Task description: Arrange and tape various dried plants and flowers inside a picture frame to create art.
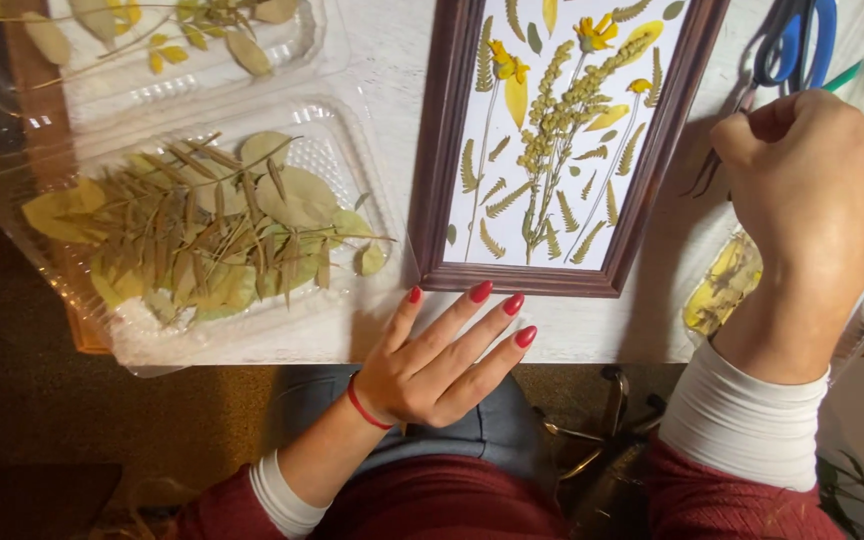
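Left hand (432, 365) flat, empty, below the frame (642, 200) — right hand (802, 180) grips tweezers (717, 160)

Dark brown wooden frame (642, 205) lying flat on white tabletop (392, 60), holding pressed yellow flowers and fern sprigs; slim tweezers (709, 172) pinched beside its right edge.

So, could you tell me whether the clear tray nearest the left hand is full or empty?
Full: the tray holds dried leaves.
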